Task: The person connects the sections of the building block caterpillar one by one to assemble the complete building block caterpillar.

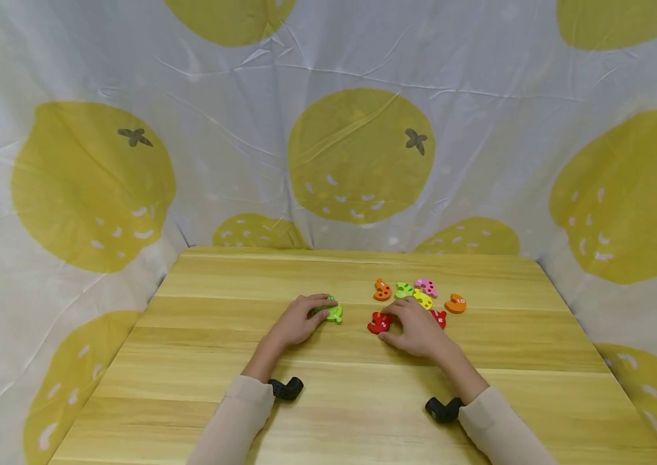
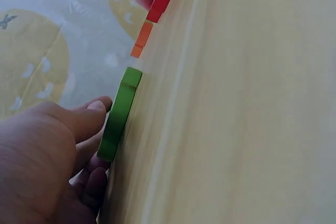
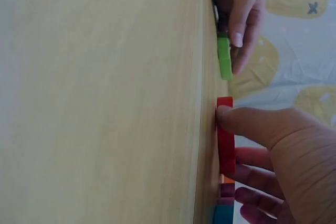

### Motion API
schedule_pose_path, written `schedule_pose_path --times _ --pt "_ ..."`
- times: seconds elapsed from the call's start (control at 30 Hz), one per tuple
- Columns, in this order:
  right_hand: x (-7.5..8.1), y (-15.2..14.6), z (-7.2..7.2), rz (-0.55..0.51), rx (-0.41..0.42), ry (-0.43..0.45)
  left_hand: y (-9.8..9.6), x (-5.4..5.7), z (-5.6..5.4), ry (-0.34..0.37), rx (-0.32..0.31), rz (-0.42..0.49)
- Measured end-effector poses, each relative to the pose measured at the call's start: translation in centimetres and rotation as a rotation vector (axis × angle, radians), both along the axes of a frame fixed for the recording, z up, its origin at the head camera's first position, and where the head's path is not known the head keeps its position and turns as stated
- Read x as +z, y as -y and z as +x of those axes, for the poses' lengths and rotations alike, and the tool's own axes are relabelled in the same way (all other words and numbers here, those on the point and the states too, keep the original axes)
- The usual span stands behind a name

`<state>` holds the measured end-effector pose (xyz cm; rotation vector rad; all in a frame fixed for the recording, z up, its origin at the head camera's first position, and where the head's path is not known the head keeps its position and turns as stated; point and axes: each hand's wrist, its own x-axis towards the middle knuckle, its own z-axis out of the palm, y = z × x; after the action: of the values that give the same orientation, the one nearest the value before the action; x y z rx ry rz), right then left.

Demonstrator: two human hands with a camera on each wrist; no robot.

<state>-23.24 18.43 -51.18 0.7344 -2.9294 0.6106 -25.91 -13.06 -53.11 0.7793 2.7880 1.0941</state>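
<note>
My left hand (image 1: 299, 321) has its thumb and fingers around a light green piece (image 1: 335, 314) near the table's middle, pinching it from the left. From the side, in the left wrist view, this thick green piece (image 2: 122, 114) lies low along the tabletop. To the right, my right hand (image 1: 418, 327) pinches a red piece marked with a white 2 (image 1: 379, 323), thumb on the near edge and fingers behind. The right wrist view shows the thumb pressed on that red piece (image 3: 226, 136). Another red piece (image 1: 439, 318) is partly hidden behind the right hand.
Beyond the right hand lie an orange spotted piece (image 1: 383, 290), a green striped piece (image 1: 404, 290), a pink one (image 1: 426, 287), a yellow one (image 1: 423, 299) and an orange piece marked 10 (image 1: 455, 303). A patterned cloth (image 1: 479, 161) hangs behind the wooden table (image 1: 357, 407).
</note>
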Motion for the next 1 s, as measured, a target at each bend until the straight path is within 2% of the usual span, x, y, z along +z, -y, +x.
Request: schedule_pose_path --times 0.2,0.4,0.53,0.77,1.0 --pt "-0.3 0.5 -0.1 0.006 0.000 -0.022 -0.2 -0.4 0.1 -0.007 0.062 0.047" --pt "-0.2 1.2 0.1 -0.030 -0.007 0.007 -0.5 -0.3 0.1 -0.026 0.081 0.074" --pt "-0.2 2.0 0.3 -0.075 -0.007 0.039 -0.6 -0.3 0.1 -0.038 0.103 0.082" --pt "-0.3 3.3 0.3 -0.183 -0.030 0.142 -1.0 -0.5 0.2 0.006 0.221 0.183" --pt "0.0 4.8 0.2 -0.250 -0.060 0.148 -1.0 -0.5 0.2 0.010 0.239 0.199"
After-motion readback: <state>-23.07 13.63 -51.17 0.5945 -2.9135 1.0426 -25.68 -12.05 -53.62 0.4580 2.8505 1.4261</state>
